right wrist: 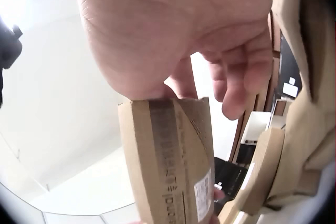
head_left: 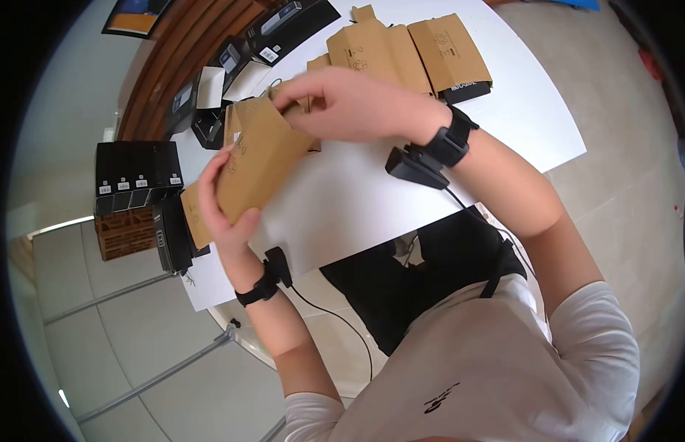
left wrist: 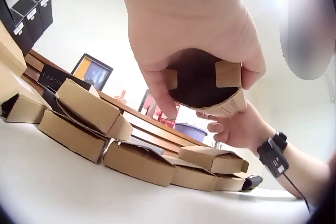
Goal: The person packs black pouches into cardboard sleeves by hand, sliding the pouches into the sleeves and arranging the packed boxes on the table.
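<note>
My left hand (head_left: pixel 223 202) grips a brown cardboard box (head_left: pixel 260 166), thumb on one side and fingers on the other, holding it tilted above the table. In the left wrist view, the near end of the box (left wrist: pixel 228 74) is open, with two small flaps and a dark inside. At the upper end, my right hand (head_left: pixel 357 104) pinches the cardboard edge. From the right wrist, the box (right wrist: pixel 176 155) shows printed text and a white label; the right hand (right wrist: pixel 178 35) touches its top edge, with the other fingers bent beside it. The right thumb tip is hidden.
Several brown cartons (head_left: pixel 375 55) lie at the table's (head_left: pixel 357 199) far side. Black boxes (head_left: pixel 287 29) stand behind, beside an open black box with white flaps (head_left: pixel 210 88). More black boxes (head_left: pixel 138 173) stand at the left. Cables hang from both wrist cameras.
</note>
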The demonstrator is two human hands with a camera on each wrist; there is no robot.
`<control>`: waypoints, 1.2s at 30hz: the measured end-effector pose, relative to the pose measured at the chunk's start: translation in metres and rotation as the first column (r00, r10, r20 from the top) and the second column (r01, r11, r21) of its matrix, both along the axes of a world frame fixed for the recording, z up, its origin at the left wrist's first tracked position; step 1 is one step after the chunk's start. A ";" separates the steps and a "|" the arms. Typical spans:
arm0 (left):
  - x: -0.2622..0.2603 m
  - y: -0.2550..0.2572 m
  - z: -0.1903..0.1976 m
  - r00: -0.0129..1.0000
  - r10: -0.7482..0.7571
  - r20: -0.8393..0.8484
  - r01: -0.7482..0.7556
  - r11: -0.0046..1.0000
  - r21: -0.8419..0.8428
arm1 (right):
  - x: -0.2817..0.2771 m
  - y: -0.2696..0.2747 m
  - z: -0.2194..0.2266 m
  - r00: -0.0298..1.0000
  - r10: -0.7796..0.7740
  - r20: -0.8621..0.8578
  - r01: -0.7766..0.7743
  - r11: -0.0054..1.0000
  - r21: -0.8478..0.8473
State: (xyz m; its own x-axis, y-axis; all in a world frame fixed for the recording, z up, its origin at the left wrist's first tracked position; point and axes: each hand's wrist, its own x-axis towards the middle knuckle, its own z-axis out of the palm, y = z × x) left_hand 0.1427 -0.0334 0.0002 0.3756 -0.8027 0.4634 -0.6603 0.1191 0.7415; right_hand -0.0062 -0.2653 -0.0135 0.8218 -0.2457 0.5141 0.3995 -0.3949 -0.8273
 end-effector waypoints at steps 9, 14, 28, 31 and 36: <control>0.022 -0.024 0.002 0.975 -0.083 -0.206 0.036 0.975 -0.221 | -0.009 0.029 -0.003 0.991 -0.047 -0.124 0.065 0.988 0.141; 0.031 -0.008 -0.008 0.979 -0.133 -0.157 0.092 0.965 -0.244 | -0.007 0.039 -0.012 1.000 -0.027 -0.007 0.027 0.977 0.209; 0.014 0.001 0.000 0.866 -0.149 -0.477 0.123 0.989 -0.086 | -0.007 0.054 -0.012 0.999 0.049 0.000 -0.049 0.980 -0.193; 0.021 0.002 -0.002 0.862 -0.184 -0.472 0.166 0.983 -0.080 | -0.007 0.051 -0.013 1.000 0.021 -0.001 -0.020 0.973 -0.230; 0.032 0.005 -0.005 0.883 -0.135 -0.450 0.087 0.988 -0.126 | -0.008 0.046 -0.006 0.985 -0.110 0.134 0.143 0.954 -0.262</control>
